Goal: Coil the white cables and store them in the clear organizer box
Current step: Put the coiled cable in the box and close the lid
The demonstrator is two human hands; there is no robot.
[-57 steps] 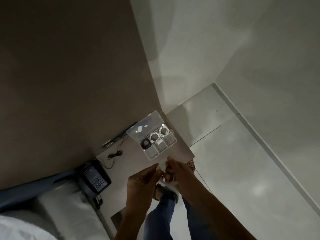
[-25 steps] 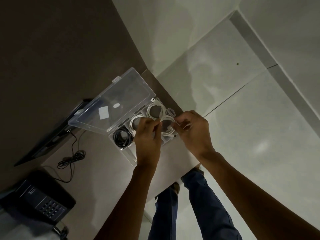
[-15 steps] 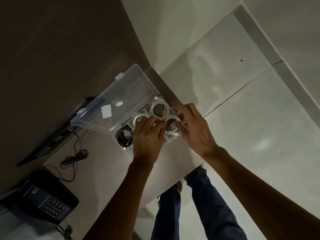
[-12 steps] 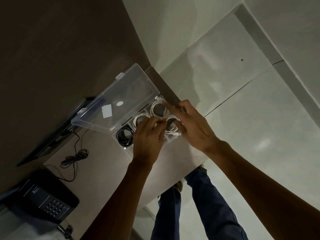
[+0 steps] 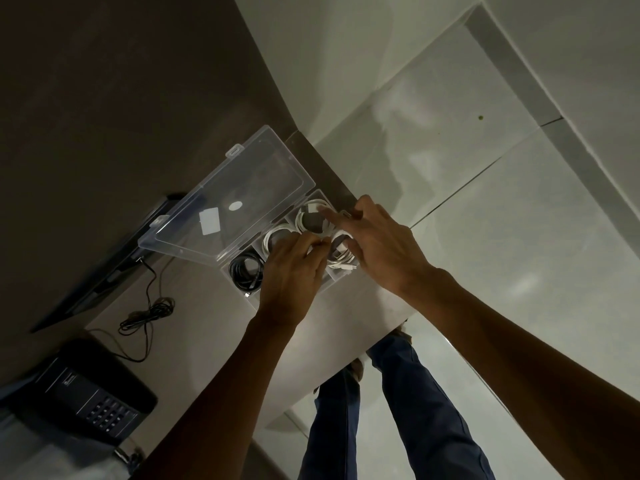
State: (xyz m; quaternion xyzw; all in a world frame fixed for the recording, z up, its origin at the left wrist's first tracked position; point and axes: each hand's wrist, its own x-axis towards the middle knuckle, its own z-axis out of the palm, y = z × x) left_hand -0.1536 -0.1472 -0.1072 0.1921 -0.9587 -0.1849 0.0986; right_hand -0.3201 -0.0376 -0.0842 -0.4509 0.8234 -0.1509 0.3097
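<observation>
The clear organizer box (image 5: 239, 285) stands on the desk with its lid (image 5: 232, 192) tipped open. Coiled white cables lie in three compartments: a far one (image 5: 304, 220), a middle one (image 5: 272, 239) and a near-right one (image 5: 343, 259). A black coil (image 5: 244, 271) fills the left compartment. My left hand (image 5: 291, 275) rests over the box, its bunched fingertips at the edge of the near-right coil. My right hand (image 5: 381, 244) hovers over that coil with fingers spread, the index tip touching the far coil.
A black desk phone (image 5: 90, 396) sits at the near left, with a loose black wire (image 5: 149, 313) beside it. A dark flat device (image 5: 104, 271) leans against the brown wall. The desk edge (image 5: 346, 362) runs close under my arms, with my legs and tiled floor below.
I leaned in and both hands carried a white coil to the box and lowered it into the near-right compartment. The right hand then let go and spread its fingers over the far coil.
</observation>
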